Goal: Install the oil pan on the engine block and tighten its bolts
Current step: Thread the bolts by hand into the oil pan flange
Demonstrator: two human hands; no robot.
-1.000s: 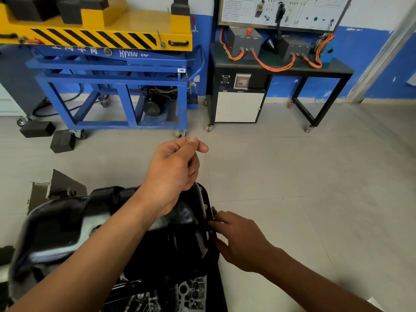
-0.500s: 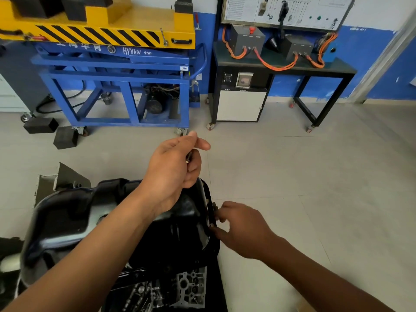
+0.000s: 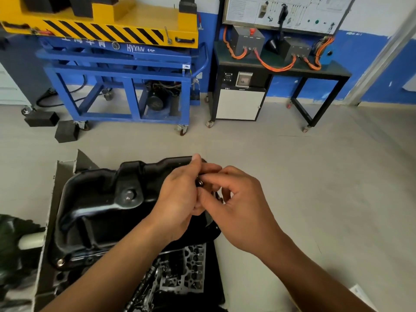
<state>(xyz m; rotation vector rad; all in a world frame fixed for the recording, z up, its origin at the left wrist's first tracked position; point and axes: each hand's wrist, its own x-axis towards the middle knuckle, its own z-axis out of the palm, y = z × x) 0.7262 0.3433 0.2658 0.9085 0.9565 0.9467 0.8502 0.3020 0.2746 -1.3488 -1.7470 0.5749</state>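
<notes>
Two hands meet in the head view, above the right-hand end of the oil pan (image 3: 101, 199). The left hand (image 3: 177, 199) comes in from the lower left with its fingers curled and its thumb up. The right hand (image 3: 238, 210) comes in from the lower right, forefinger and thumb bent toward the left hand's fingertips and the other fingers loosely curled behind. Between the two sets of fingertips sits a small bolt (image 3: 199, 183) with a shiny rounded head. Both hands pinch at it, but I cannot tell which one carries it.

The oil pan is glossy black and lies with its deep side up on the engine block (image 3: 184, 271), whose pale cast webbing shows below the wrists. A round drain plug (image 3: 129, 195) stands on a raised boss near the middle of the pan. One flange bolt (image 3: 60, 262) shows as a bright spot at the pan's near left corner. The pan's right edge is hidden behind the hands.

Beyond lies a grey floor (image 3: 315, 176). Against the blue and white wall stands a blue wheeled frame (image 3: 126, 70) with a yellow top striped in black. Beside it, to the right, a black table (image 3: 333, 72) bears dark boxes joined by orange cables (image 3: 276, 67). Two black blocks (image 3: 41, 118) lie on the floor near the frame's left wheels.
</notes>
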